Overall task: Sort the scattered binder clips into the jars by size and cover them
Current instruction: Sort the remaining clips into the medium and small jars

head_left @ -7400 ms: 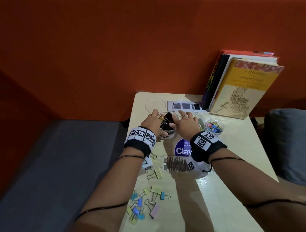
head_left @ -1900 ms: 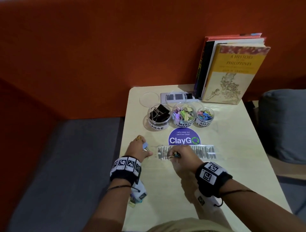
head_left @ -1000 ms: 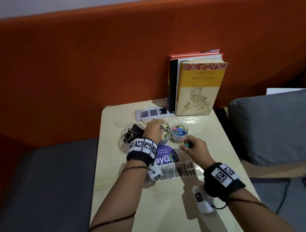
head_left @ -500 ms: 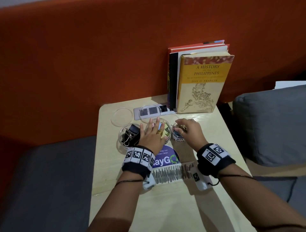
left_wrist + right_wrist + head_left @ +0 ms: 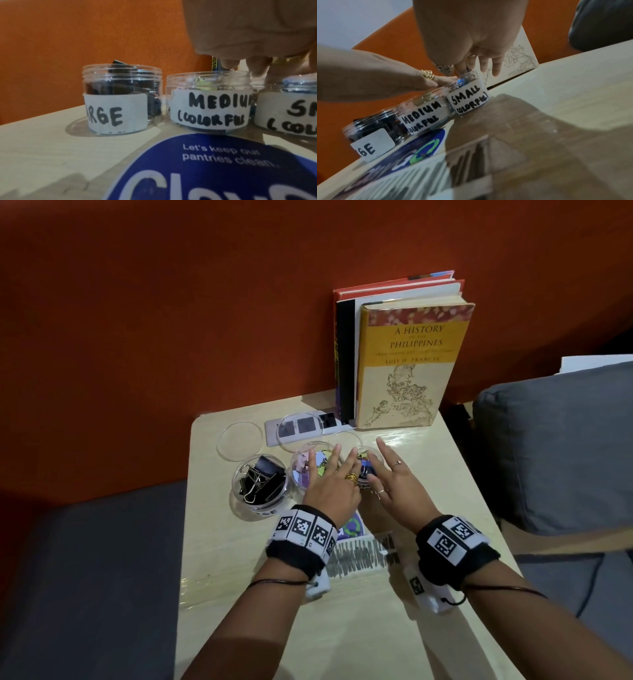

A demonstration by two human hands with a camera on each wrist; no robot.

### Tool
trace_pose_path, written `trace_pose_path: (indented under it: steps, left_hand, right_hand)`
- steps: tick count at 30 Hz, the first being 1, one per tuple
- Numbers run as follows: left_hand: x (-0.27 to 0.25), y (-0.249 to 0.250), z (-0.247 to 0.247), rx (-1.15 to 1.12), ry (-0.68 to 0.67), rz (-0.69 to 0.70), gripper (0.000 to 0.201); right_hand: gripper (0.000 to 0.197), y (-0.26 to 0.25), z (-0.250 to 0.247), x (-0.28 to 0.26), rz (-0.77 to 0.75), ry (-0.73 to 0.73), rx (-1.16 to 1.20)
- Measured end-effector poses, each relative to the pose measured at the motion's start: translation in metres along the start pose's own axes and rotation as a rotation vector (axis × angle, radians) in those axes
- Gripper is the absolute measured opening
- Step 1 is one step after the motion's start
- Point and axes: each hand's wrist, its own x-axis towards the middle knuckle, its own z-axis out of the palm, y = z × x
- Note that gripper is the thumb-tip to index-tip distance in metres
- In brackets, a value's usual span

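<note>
Reaching forward with the left hand (image 5: 334,487), fingers straight and spread above the medium jar (image 5: 301,470), holding nothing; likewise with the right hand (image 5: 394,484), fingers fanned wide over the small jar (image 5: 363,463), also empty. Half a second back, had the right fingers curled over that jar's mouth, and before that was pinching clips near the front of the table (image 5: 342,628); now let go, so probably dropped the last pieces in. Can spot no loose clips on the visible tabletop, which suggests sorting done and covering next. Still uncovered, all three: large jar (image 5: 259,484) on the left packed with black binder clips (image 5: 263,477), medium and small holding coloured ones, standing in a close row. Waiting just behind, flat on the table: three clear lids (image 5: 239,440).
</note>
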Motion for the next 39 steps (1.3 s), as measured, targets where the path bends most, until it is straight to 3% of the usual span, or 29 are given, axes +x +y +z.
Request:
trace_pose_path:
  steps: [5, 10, 16, 19, 22, 25, 28, 33, 37, 39]
  left_hand:
    - [0.0, 0.004, -0.006, -0.028, 0.038, 0.001, 0.049]
    - [-0.003, 0.011, -0.009, 0.037, 0.004, 0.055, 0.049]
    - [-0.001, 0.014, -0.005, 0.047, 0.008, 0.029, 0.057]
    - [-0.013, 0.007, 0.003, -0.074, 0.093, 0.045, 0.063]
    - [-0.046, -0.01, 0.002, -0.096, 0.219, 0.045, 0.071]
    - [-0.1, -0.04, 0.015, -0.192, 0.272, -0.048, 0.081]
    - [-0.169, -0.071, 0.042, -0.272, 0.351, -0.22, 0.062]
    - [-0.26, -0.079, 0.089, -0.46, 0.217, -0.555, 0.04]
    - [-0.293, -0.073, 0.112, -0.579, 0.168, -0.644, 0.032]
    - [-0.303, -0.073, 0.122, -0.588, 0.106, -0.642, 0.046]
  right_hand:
    - [0.037, -0.001, 0.001, -0.005, 0.06, 0.081, -0.045]
    - [0.055, -0.009, -0.003, -0.003, 0.016, 0.028, -0.222]
    - [0.051, -0.009, -0.006, -0.009, 0.049, 0.119, -0.108]
    - [0.05, -0.013, -0.004, -0.015, 0.061, 0.176, -0.02]
    - [0.038, -0.026, 0.0, -0.023, -0.046, 0.198, 0.031]
    - [0.032, -0.051, 0.014, -0.036, -0.15, 0.076, 0.086]
    - [0.042, -0.082, 0.039, -0.057, -0.367, -0.144, 0.091]
    - [0.04, -0.129, 0.086, -0.089, -0.611, -0.442, 0.048]
    - [0.033, -0.154, 0.113, -0.106, -0.749, -0.581, -0.014]
    - [0.029, -0.167, 0.118, -0.114, -0.779, -0.621, -0.035]
